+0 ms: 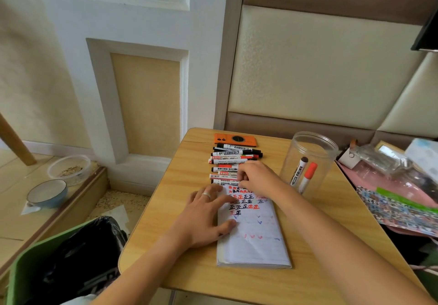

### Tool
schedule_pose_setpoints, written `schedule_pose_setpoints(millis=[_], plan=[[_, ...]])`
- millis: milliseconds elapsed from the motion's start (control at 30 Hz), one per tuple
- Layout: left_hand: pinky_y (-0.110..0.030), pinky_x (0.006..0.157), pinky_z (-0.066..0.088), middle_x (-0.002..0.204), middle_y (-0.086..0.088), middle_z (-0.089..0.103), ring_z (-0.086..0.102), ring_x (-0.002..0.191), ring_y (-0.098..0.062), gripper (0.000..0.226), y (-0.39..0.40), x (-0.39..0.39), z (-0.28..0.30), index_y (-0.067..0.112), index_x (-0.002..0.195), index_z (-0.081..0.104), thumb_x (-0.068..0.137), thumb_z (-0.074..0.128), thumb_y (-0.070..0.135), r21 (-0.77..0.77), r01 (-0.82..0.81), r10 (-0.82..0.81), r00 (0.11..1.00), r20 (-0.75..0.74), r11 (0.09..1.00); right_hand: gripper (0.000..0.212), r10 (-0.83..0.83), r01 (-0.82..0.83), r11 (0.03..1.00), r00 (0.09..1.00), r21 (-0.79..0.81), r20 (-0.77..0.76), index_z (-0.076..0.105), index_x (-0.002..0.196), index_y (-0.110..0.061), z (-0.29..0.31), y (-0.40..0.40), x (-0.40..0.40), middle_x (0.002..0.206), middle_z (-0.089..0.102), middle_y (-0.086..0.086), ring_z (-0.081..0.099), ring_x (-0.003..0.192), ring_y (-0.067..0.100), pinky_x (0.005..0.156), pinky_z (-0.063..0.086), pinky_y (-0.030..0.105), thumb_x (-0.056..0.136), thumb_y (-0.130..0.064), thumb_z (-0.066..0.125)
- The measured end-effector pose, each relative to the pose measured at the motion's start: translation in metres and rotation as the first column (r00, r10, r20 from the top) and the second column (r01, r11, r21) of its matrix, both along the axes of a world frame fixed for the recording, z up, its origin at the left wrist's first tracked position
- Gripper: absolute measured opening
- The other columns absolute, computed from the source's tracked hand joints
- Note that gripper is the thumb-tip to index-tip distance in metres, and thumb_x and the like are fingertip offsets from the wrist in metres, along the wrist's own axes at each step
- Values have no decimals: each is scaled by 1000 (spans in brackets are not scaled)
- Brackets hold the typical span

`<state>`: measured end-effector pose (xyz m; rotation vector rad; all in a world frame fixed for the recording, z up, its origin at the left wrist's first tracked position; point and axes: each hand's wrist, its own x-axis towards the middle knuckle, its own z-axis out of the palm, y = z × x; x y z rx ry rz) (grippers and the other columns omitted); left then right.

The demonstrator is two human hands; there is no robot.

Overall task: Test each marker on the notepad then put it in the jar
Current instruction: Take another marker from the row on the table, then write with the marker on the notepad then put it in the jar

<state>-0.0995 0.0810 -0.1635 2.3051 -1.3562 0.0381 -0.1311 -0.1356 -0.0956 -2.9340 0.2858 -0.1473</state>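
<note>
- The right hand (257,179) lies over the near end of the row of markers (233,160), so the nearest ones show only as white barrels poking out to the left of the knuckles.
- Its fingertips are curled down onto a marker at the notepad's far edge; whether the grip has really closed round it I cannot tell, as the hand hides the contact.
- The left hand (208,217) rests flat on the notepad (253,240), fingers spread and straight, holding nothing, a ring on one finger; it covers the page's left edge.
- The page carries black and red test marks, the far ones partly hidden under both hands.
- The clear jar (309,162) stands on the surface (189,269) just right of the right hand, with two markers leaning inside, one black-capped and one red-capped.
- An orange phone (234,139) lies beyond the row, near the surface's far edge.
- To the right, a heap of bags and printed paper is blurred and cut off by the frame.
- On the floor to the left stand a green bin (47,257) with a black liner, a blue bowl (47,193) and a clear tub.
</note>
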Motion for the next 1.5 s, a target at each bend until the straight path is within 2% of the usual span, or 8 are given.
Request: schedule_pose_setpoints(millis=[333,467,633,900,1067,1200,1400,1500], plan=[[-33,120,15,151,21,38,27,144,-1,54,0,1,1,43,141,46,92,48,66,-64,95,-95,995,8,993,14,124,-106,978,988,-180,91,68,110,-20,4,3,-5,107,59,-8,57,90,11,73,51,27,97,-24,64],[-32,117,20,141,20,43,32,137,-2,54,1,0,2,39,136,47,91,51,68,-116,85,-85,996,8,990,7,17,-80,986,921,147,390,61,97,-21,10,16,-19,93,56,-9,54,77,7,63,45,20,92,-20,66],[-33,112,25,132,14,49,38,130,-7,59,0,1,0,31,133,44,90,49,70,-82,55,-55,998,-5,995,11,-184,-102,651,940,752,287,65,103,-20,-1,41,-47,85,71,-3,60,65,8,59,48,22,95,-14,62],[-34,106,29,128,15,51,44,122,-8,36,-3,3,-2,31,120,52,105,26,49,-109,42,-47,998,-43,993,10,-369,-117,143,915,983,163,66,101,-6,-18,49,-75,87,71,14,67,74,21,61,52,27,98,-15,65],[-32,105,27,132,18,49,41,125,-5,44,-4,4,-2,29,121,58,103,26,53,-98,47,-52,998,-46,994,4,-429,-113,462,839,880,334,68,92,-14,-14,31,-77,81,69,-1,67,72,12,65,56,23,94,-15,72],[-36,101,34,126,11,52,42,121,-11,42,-3,3,-2,24,115,59,102,30,52,-148,22,-23,1000,0,989,11,-152,-103,889,853,447,500,73,86,-20,-16,20,-79,80,69,-12,63,77,3,65,44,13,95,-20,67],[-40,81,42,96,6,51,39,91,-17,31,-3,-3,-1,21,102,55,103,34,43,-189,-20,54,983,174,982,18,119,-88,992,851,-85,511,72,90,-17,-18,21,-80,101,62,-7,55,99,12,90,46,31,95,-27,58],[-39,78,39,91,6,54,39,84,-17,32,-2,-6,2,19,97,53,106,31,41,-208,19,16,986,166,978,16,252,-204,967,868,-155,427,67,99,-20,-21,35,-81,100,62,-7,55,96,14,86,47,34,97,-30,55]])
